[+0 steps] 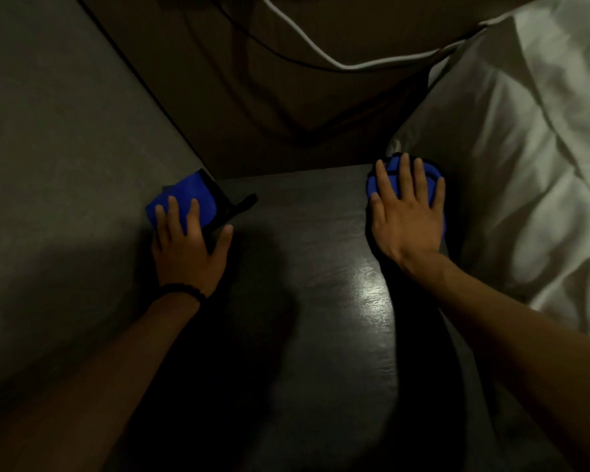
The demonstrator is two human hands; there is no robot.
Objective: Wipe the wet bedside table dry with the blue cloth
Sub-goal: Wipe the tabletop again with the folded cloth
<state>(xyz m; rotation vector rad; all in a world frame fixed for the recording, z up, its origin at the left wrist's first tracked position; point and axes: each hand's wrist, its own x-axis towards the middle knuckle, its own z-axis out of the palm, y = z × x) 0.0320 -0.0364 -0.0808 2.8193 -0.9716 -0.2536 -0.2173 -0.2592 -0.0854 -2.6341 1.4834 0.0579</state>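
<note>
The dark bedside table (pixel 307 253) fills the middle of the view, with a shiny wet-looking patch (pixel 372 287) near its right side. My right hand (pixel 406 219) lies flat, fingers spread, pressing a crumpled blue cloth (pixel 394 173) onto the table's far right corner. My left hand (pixel 188 240) rests on a second blue item with black trim and a black strap (pixel 193 195) at the table's far left corner, against the wall. A dark band circles my left wrist.
A grey wall (pixel 65 148) runs along the table's left edge. White bedding and a pillow (pixel 525 165) press against its right edge. A white cable (pixel 321 52) and a black cable (pixel 269 46) hang behind the table over a brown panel.
</note>
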